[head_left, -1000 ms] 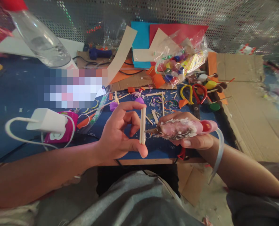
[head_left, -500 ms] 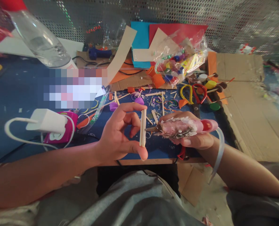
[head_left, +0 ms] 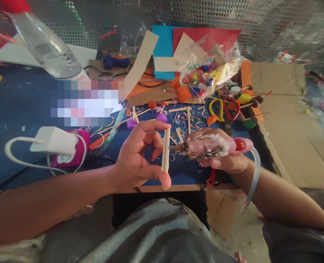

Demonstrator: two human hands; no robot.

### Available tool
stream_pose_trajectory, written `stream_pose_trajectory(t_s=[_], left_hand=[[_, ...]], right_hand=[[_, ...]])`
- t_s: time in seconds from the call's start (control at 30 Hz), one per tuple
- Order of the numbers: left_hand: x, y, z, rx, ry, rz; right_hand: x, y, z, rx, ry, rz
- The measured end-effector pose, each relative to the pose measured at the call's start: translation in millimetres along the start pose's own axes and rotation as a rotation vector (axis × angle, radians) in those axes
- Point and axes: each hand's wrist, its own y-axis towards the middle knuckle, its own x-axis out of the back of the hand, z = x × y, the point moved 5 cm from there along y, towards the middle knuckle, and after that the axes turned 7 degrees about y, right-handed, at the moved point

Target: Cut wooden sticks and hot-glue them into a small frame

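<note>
My left hand point(head_left: 140, 157) pinches a pair of thin wooden sticks point(head_left: 165, 149) upright, index finger on the top end and thumb under the bottom end. My right hand point(head_left: 222, 160) grips a pink glue gun point(head_left: 211, 147) crusted with dried glue, held level. Its metal nozzle points left and touches the sticks near their upper half. A clear glue rod point(head_left: 253, 179) trails from the gun's back end down past my wrist.
The blue table point(head_left: 19, 109) carries a white charger on a pink block point(head_left: 60, 144), a clear bottle point(head_left: 45, 45), coloured paper sheets point(head_left: 178, 44), a bag of beads point(head_left: 208, 71), yellow and red scissors point(head_left: 224, 109) and scattered sticks. Cardboard point(head_left: 279, 109) lies at the right.
The glue gun has edged slightly up and left along the sticks, and the sticks have tilted a little. Both hands otherwise stay where they were.
</note>
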Motion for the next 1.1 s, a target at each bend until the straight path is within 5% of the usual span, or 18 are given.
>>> stream_pose_trajectory(t_s=[1.1], left_hand=[[-1.1, -1, -3, -0.028, 0.017, 0.029]], right_hand=[[9, -5, -6, 0.045, -0.037, -0.088]])
